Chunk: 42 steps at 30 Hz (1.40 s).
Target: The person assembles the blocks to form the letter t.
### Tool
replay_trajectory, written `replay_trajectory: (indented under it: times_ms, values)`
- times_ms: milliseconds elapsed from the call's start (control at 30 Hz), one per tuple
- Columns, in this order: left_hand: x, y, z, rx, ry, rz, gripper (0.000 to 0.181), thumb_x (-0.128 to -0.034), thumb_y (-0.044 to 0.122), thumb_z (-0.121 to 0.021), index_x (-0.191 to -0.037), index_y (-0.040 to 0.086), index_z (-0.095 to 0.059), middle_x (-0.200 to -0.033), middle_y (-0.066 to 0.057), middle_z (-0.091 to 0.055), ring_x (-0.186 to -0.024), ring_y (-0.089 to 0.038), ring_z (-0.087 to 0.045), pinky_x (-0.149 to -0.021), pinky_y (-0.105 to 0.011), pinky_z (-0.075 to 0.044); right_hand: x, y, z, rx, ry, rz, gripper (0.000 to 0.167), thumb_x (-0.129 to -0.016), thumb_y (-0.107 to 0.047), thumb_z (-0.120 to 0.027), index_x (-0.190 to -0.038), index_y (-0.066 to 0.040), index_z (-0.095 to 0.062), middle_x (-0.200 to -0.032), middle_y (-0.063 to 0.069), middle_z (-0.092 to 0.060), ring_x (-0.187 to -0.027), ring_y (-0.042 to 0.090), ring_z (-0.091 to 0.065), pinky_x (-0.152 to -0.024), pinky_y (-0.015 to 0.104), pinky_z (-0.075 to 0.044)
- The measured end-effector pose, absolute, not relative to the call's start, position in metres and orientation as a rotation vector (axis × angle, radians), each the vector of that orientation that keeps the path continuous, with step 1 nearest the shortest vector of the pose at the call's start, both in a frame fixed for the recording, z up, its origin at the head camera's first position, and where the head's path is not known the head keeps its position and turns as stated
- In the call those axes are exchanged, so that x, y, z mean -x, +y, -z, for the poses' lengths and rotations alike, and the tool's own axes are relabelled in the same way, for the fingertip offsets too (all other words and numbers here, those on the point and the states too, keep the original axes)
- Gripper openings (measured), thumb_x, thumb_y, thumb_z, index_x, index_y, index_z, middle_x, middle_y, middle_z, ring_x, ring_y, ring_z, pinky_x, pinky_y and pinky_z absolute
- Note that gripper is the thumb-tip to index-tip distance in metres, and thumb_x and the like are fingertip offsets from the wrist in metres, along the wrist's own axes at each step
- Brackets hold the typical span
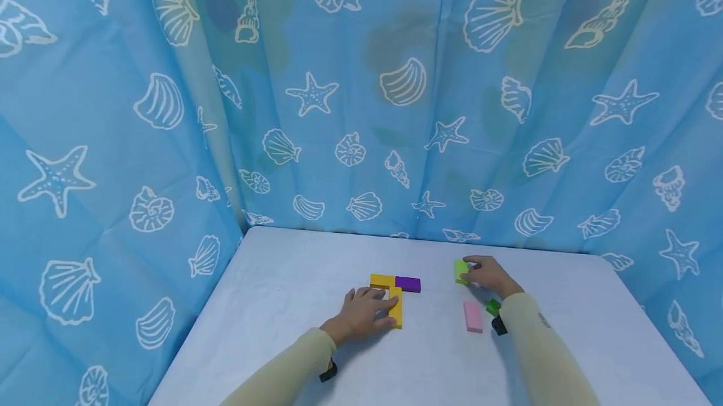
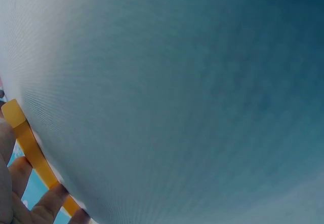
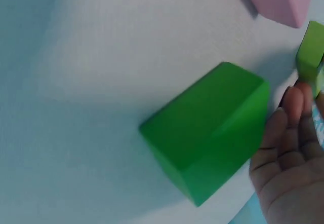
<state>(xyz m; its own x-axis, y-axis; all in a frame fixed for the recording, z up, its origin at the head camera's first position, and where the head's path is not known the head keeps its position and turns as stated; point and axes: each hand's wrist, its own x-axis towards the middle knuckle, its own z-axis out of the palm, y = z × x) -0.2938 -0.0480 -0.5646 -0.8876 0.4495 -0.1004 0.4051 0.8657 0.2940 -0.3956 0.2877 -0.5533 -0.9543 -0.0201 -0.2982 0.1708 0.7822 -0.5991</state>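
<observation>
On the right of the tabletop [image 1: 429,362], the right hand [image 1: 489,274] pinches the lime block [image 1: 459,272]; whether it is raised off the surface I cannot tell. The left hand [image 1: 360,315] is spread palm down, its fingers unclenched and touching the side of the near yellow block [image 1: 398,310], which meets the far yellow block [image 1: 383,280] and the purple block [image 1: 408,283] at its far end. A light, even pinch should suit the lime block, with the wrist clear of the dark green block [image 1: 494,307] and the pink block [image 1: 473,317]. The left fingers need only steady: a sideways push could skew the join. The tabletop is white and looks smooth, so blocks may slide easily. Blue curtains [image 1: 350,114] printed with white shells and starfish hang behind and to both sides.
</observation>
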Motion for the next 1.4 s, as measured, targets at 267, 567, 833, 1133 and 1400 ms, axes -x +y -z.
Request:
replay_trajectory:
  times_ms: [267,567,833,1133,1400]
  values:
    - [0.293,-0.047,0.565,-0.635,2.874,-0.405,0.057,-0.094,0.059,-0.054,-0.147,0.044,-0.042,-0.153,0.001,-0.046,-0.143,-0.028,-0.036,-0.117,-0.064,-0.022,0.397,0.276,0.556,0.006,2.693,0.955,0.079,-0.079,-0.029,-0.083,-0.142,0.002,-0.047,-0.1,0.011,-0.054,-0.096,0.026,-0.049,-0.078,0.036,-0.043]
    - [0.294,-0.048,0.566,-0.637,2.844,-0.411,0.057,-0.0936,0.058,-0.056,-0.147,0.044,-0.042,-0.153,0.001,-0.046,-0.143,-0.029,-0.035,-0.116,-0.064,-0.022,0.394,0.257,0.559,-0.002,2.777,0.932,0.076,-0.078,-0.037,-0.083,-0.133,0.006,-0.053,-0.107,0.015,-0.059,-0.096,0.027,-0.052,-0.084,0.039,-0.049]
    - [0.294,-0.048,0.565,-0.647,2.851,-0.416,0.056,-0.0944,0.058,-0.055,-0.147,0.043,-0.043,-0.153,0.001,-0.046,-0.143,-0.028,-0.035,-0.116,-0.065,-0.023,0.399,0.245,0.556,-0.041,2.759,0.933,0.078,-0.079,-0.034,-0.083,-0.139,0.002,-0.049,-0.114,0.018,-0.058,-0.1,0.03,-0.052,-0.088,0.044,-0.05]
    - [0.294,-0.048,0.564,-0.639,2.853,-0.417,0.056,-0.0939,0.058,-0.056,-0.147,0.044,-0.042,-0.153,0.001,-0.046,-0.143,-0.029,-0.035,-0.116,-0.064,-0.022,0.405,0.237,0.55,-0.004,2.738,0.932,0.058,-0.089,-0.019,-0.071,-0.137,0.005,-0.052,-0.127,0.027,-0.058,-0.1,0.028,-0.062,-0.084,0.041,-0.056]
    - [0.294,-0.047,0.564,-0.643,2.857,-0.406,0.056,-0.0941,0.058,-0.055,-0.147,0.044,-0.042,-0.153,0.002,-0.046,-0.142,-0.029,-0.035,-0.116,-0.064,-0.023,0.405,0.221,0.552,-0.064,2.737,0.98,0.057,-0.089,-0.022,-0.071,-0.139,-0.002,-0.054,-0.128,0.024,-0.059,-0.102,0.03,-0.061,-0.086,0.042,-0.055]
